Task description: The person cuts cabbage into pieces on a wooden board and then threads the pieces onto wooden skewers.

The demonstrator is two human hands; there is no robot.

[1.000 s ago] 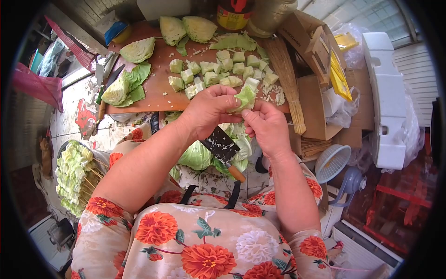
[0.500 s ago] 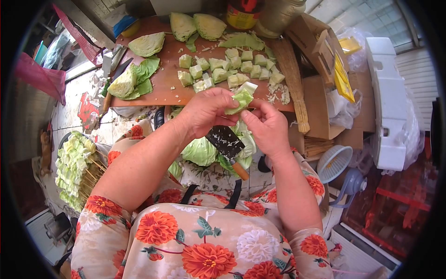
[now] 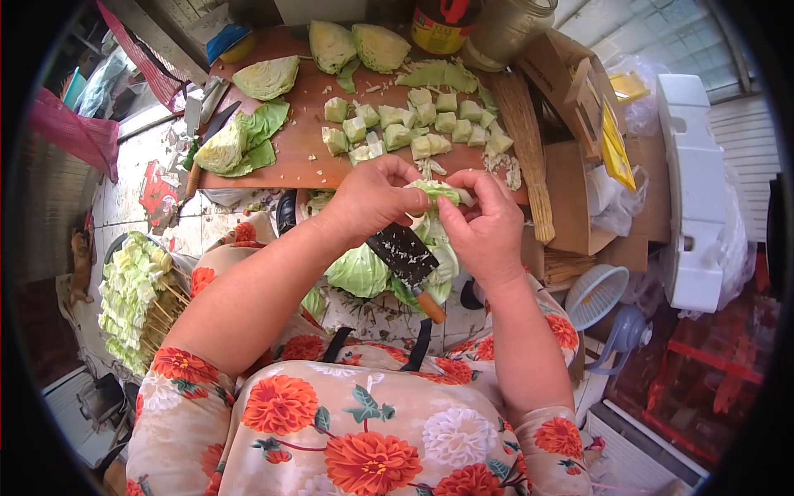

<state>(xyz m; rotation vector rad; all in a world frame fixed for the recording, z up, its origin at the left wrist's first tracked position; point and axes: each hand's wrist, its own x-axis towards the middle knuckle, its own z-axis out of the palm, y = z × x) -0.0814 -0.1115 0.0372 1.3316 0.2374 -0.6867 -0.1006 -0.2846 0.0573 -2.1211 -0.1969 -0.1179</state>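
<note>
"When you looked from the left, what did you count?"

"One bundle of cabbage skewers (image 3: pixel 132 289), then four cabbage wedges (image 3: pixel 266 78) on the cutting board (image 3: pixel 306 165). One rounded cabbage (image 3: pixel 358 271) sat below the board."

"And the hands?"

"Close together: the left hand (image 3: pixel 376 194) pinched one leafy cabbage piece (image 3: pixel 437 192), just above one cleaver (image 3: pixel 403 255). Roughly twenty cabbage chunks (image 3: pixel 397 136) lay beyond, too crowded to count exactly."

"How would that piece have handled?"

"Light, soft, maybe slippery, easily torn, I judged. The right hand (image 3: pixel 488 227) gripped its paler end, which seemed the stiffer hold."
</note>
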